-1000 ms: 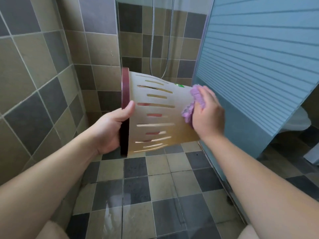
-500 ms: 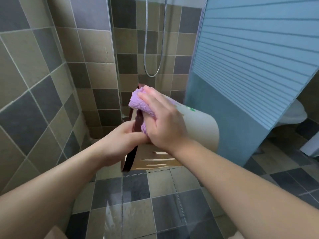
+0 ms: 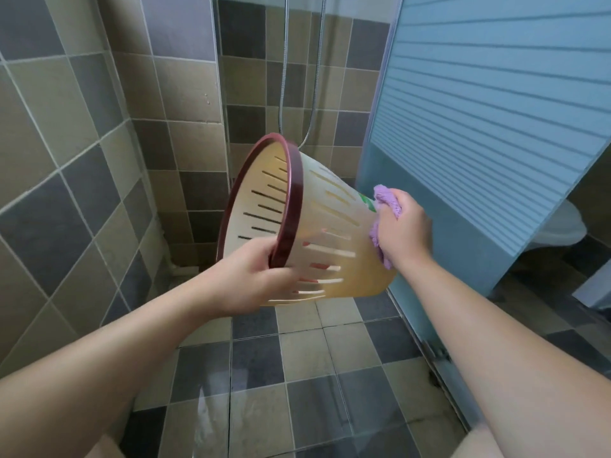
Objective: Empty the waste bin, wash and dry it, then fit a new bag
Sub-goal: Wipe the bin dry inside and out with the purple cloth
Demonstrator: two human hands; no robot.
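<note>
- Above the tiled shower floor [image 3: 307, 365], head view: waste bin [image 3: 334, 239] is held in the air on its side, mouth tilted toward the upper left, base toward the right.
- Bin body is cream plastic with rows of slots; rim [image 3: 291, 206] is dark red. A green mark shows on the upper wall near the base.
- Left hand [image 3: 244, 279] is closed on the lower part of the rim, thumb over the rim's edge, fingers under the bin wall.
- Right hand [image 3: 403, 229] is closed on a purple cloth [image 3: 385, 206], pressing it against the bin's outer wall close to the base.
- Cloth bunches out above and below the fingers.
- Shower hose [image 3: 312, 94] hangs behind the bin; blue frosted partition [image 3: 479, 127] stands to the right, toilet [image 3: 558, 226] partly visible beyond it.
- Floor tiles below look wet, with glare.
</note>
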